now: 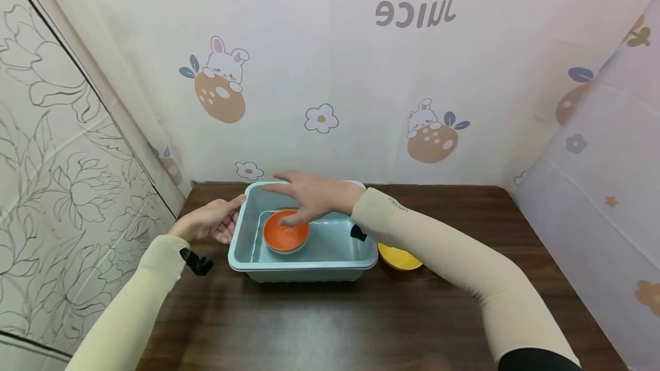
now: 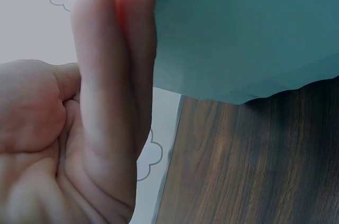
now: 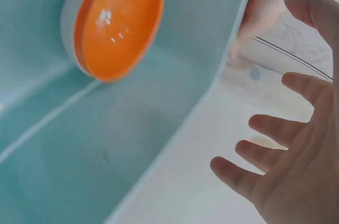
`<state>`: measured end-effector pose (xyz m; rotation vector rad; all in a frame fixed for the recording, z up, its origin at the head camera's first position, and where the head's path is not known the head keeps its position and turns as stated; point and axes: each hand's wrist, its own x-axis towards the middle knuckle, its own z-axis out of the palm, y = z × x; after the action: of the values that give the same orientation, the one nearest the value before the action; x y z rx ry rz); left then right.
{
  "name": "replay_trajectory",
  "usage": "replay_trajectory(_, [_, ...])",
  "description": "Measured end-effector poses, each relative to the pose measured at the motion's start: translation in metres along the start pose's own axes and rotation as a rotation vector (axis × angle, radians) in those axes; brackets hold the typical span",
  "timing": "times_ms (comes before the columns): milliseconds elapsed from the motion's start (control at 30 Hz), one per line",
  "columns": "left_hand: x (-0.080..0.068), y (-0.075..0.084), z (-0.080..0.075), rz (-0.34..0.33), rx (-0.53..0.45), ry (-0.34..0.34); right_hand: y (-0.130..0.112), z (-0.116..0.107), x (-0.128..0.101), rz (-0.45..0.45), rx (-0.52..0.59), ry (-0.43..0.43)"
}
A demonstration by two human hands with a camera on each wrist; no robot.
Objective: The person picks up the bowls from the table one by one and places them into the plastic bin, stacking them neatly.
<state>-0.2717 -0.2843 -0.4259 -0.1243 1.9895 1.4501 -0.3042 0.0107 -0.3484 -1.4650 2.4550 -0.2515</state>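
While both of my cream-sleeved arms reach forward over the dark brown wooden table (image 1: 319, 325), nothing lies in the near part of it. Further in sits the pale blue rectangular plastic basin (image 1: 309, 265), and just to its right, on the table, the yellow round bowl (image 1: 399, 258) shows partly behind my right forearm. My left hand (image 1: 206, 221) rests against the basin's left wall, fingers (image 2: 114, 70) straight and together, flat on the plastic, gripping nothing. Inside the basin, toward its left half, stands the orange round bowl with a pale outer wall (image 1: 286, 232), upright on the floor of the basin. My right hand (image 1: 309, 196) hovers just above that bowl, fingers (image 3: 265, 128) spread wide and straight, empty; from the head view I cannot tell whether a fingertip touches the bowl's rim. Beyond the table hangs the cream cartoon-printed backdrop (image 1: 330, 73).
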Motion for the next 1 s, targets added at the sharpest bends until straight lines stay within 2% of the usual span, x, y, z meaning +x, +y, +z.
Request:
replay_trajectory(200, [0.0, 0.0, 0.002, 0.007, 0.019, 0.008, 0.006, -0.017, -0.028, 0.006, -0.106, 0.138])
replay_trajectory(400, [0.0, -0.001, 0.002, 0.012, 0.03, 0.015, 0.029, -0.019, -0.054, 0.021, -0.205, 0.263])
replay_trajectory(633, [0.001, -0.003, 0.005, 0.021, 0.031, 0.026, 0.06, -0.016, -0.099, 0.165, -0.231, 0.362])
replay_trajectory(767, [0.002, -0.004, 0.006, 0.023, 0.034, 0.028, 0.074, -0.012, -0.127, 0.271, -0.216, 0.383])
replay_trajectory(1000, [0.001, -0.004, 0.003, 0.025, 0.031, 0.033, 0.09, -0.006, -0.157, 0.373, -0.156, 0.427])
